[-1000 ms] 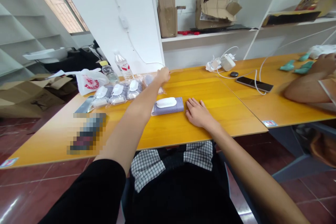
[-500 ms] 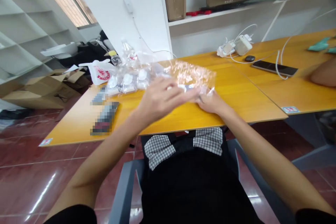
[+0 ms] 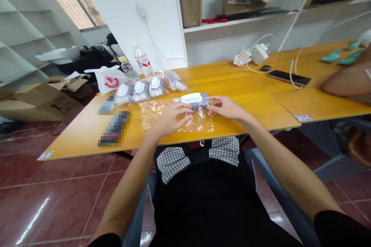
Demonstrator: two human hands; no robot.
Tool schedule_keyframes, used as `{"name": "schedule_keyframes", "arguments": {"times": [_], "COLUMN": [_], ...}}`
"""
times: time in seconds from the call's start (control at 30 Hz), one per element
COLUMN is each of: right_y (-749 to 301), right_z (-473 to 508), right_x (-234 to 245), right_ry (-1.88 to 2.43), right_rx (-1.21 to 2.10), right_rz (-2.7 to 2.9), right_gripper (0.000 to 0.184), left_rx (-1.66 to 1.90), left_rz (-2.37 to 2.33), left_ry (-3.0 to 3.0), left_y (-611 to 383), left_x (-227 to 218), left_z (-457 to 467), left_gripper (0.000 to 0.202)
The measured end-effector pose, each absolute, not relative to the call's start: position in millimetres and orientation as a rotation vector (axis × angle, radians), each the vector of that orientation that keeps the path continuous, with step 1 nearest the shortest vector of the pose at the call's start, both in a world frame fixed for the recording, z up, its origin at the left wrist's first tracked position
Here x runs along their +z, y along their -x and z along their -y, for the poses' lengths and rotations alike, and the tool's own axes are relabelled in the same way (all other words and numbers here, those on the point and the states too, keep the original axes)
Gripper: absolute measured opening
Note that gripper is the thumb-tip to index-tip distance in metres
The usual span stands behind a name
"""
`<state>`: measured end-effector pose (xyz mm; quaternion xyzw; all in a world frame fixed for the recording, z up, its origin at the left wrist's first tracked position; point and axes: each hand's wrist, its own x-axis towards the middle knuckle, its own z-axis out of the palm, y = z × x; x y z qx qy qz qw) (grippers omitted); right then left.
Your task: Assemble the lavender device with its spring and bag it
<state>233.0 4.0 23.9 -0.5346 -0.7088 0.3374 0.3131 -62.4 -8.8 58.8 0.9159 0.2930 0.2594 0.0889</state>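
A clear plastic bag lies flat on the orange table in front of me. My left hand rests on it, fingers curled and pinching the plastic. A purple box with a white oval device on top sits at the bag's far right edge. My right hand is at that box's right end, fingers bent around it.
Behind the bag lies a row of several bagged white devices, with two water bottles and a white carrier bag. A blurred dark object lies left. A phone and chargers sit right, beside another person's arm.
My left hand reached to the far row, brought back a clear bag and laid it flat on the table. My right hand went from resting flat to gripping the purple box.
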Motion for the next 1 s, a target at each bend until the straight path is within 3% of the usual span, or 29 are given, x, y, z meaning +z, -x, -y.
{"name": "schedule_keyframes", "arguments": {"times": [0.13,0.33,0.5,0.77,1.0], "right_y": [-232,-237,-230,-222,-216], "right_z": [-1,0,2,1,2], "right_x": [21,24,21,18,19], "right_ry": [1.385,1.250,1.164,1.244,1.292], "right_rx": [1.066,1.277,1.342,1.249,1.146], "right_rz": [1.821,1.832,1.905,1.992,2.027], "right_gripper": [0.081,0.073,0.075,0.083,0.085], "left_rx": [0.860,0.880,0.672,0.578,0.725], "left_rz": [-0.996,-1.094,-0.890,-0.947,-0.913], "left_ry": [-2.750,-2.760,-2.848,-2.882,-2.843], "left_y": [67,74,43,30,37], "left_x": [59,59,43,22,16], "left_z": [-3,2,15,12,3], "left_gripper": [0.022,0.026,0.036,0.016,0.024]}}
